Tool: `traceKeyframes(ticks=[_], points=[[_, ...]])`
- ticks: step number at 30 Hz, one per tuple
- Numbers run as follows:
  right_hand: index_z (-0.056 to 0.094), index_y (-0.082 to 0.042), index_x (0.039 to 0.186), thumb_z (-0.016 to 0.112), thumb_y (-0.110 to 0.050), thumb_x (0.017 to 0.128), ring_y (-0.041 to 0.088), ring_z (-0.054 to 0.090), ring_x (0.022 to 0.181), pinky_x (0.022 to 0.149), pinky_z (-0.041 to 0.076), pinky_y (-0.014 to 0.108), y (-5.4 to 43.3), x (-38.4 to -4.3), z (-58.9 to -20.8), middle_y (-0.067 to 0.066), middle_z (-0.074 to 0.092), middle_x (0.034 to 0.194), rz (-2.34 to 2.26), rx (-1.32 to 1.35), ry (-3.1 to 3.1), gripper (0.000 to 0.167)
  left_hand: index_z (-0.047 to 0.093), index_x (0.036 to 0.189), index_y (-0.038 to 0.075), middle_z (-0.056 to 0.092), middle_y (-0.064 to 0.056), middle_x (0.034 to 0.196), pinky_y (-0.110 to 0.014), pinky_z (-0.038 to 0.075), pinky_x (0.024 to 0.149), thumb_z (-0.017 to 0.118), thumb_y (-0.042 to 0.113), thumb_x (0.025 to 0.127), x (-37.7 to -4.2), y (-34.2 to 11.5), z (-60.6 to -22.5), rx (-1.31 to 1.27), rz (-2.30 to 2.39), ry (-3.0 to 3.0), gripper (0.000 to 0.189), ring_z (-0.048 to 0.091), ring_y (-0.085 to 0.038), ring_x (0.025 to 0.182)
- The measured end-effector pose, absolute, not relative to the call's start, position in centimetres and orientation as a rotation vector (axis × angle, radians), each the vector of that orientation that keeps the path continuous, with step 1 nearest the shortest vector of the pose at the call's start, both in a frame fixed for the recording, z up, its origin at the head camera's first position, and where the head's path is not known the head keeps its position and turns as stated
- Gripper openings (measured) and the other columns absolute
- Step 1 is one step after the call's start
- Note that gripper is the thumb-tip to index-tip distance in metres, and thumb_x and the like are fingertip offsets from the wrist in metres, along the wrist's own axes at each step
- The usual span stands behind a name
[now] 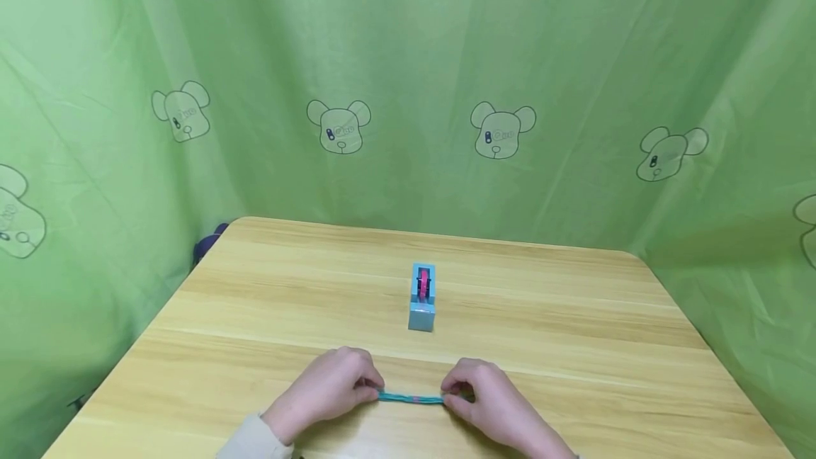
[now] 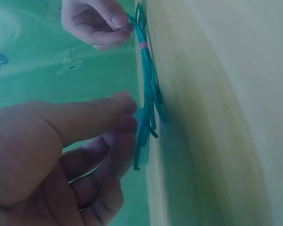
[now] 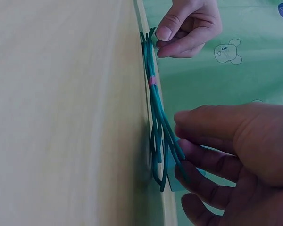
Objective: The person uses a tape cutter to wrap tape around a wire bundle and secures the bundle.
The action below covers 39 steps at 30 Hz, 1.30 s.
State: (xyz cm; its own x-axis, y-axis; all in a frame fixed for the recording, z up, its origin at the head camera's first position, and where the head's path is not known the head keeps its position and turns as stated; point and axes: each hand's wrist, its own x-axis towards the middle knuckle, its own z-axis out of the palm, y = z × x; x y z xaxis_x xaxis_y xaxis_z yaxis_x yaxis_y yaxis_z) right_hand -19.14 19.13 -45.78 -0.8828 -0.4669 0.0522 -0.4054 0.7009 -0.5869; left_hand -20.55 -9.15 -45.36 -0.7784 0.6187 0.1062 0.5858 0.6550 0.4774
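Observation:
A thin bundle of teal-green strands (image 1: 398,398), bound near its middle by a narrow pink band (image 3: 153,81), lies low along the tabletop between the two hands. The left hand (image 1: 333,382) is at its left end, thumb and fingers bent loosely, fingertips right beside the strands in the left wrist view. At the right end is the right hand (image 1: 487,399), its relaxed fingertips close against the splayed strand ends in the right wrist view. Neither hand visibly closes around the bundle. Several strand ends fan out freely on both sides of the band.
Beyond the hands, a blue tape dispenser (image 1: 421,317) with a pink roll (image 1: 423,285) stands on the light wooden table (image 1: 287,289). Green curtains (image 1: 408,34) with bear-head prints hang around the table. Something dark purple (image 1: 207,243) shows past the left table edge.

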Motion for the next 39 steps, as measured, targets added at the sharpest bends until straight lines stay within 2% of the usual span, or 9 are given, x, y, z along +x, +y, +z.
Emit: traceKeyframes(ticks=[12, 16, 27, 39], points=[[0.075, -0.020, 0.090, 0.075, -0.020, 0.089, 0.001, 0.058, 0.083, 0.078, 0.052, 0.030, 19.2, -18.7, -45.4, -0.020, 0.062, 0.087, -0.997, -0.785, 2.801, 0.002, 0.079, 0.095, 0.022, 0.067, 0.017, 0.088, -0.022, 0.051, 0.074, 0.077, 0.015, 0.085, -20.2, -9.0, -44.9, 1.055, 0.767, 2.804, 0.012, 0.060, 0.003, 0.080], [0.075, -0.018, 0.090, 0.073, -0.023, 0.090, 0.001, 0.058, 0.083, 0.078, 0.053, 0.029, 19.1, -18.6, -45.1, -0.021, 0.061, 0.086, -0.993, -0.786, 2.798, 0.006, 0.079, 0.094, 0.022, 0.067, 0.017, 0.087, -0.021, 0.051, 0.072, 0.077, 0.016, 0.085, -20.0, -9.0, -44.7, 1.065, 0.773, 2.802, 0.011, 0.059, 0.003, 0.078], [0.075, -0.021, 0.091, 0.070, -0.017, 0.092, 0.001, 0.057, 0.083, 0.078, 0.053, 0.030, 18.8, -18.2, -43.8, -0.022, 0.060, 0.085, -1.004, -0.812, 2.803, 0.007, 0.079, 0.091, 0.022, 0.063, 0.020, 0.083, -0.021, 0.049, 0.069, 0.075, 0.021, 0.088, -19.8, -8.8, -43.7, 1.045, 0.831, 2.809, 0.005, 0.056, 0.005, 0.074], [0.075, -0.024, 0.091, 0.070, -0.015, 0.092, 0.002, 0.058, 0.084, 0.078, 0.053, 0.029, 18.6, -17.8, -42.2, -0.020, 0.061, 0.086, -1.101, -0.933, 2.838, 0.010, 0.079, 0.093, 0.018, 0.064, 0.018, 0.086, -0.021, 0.050, 0.070, 0.072, 0.020, 0.092, -19.8, -8.8, -41.7, 1.069, 0.942, 2.781, 0.008, 0.057, 0.004, 0.077]])
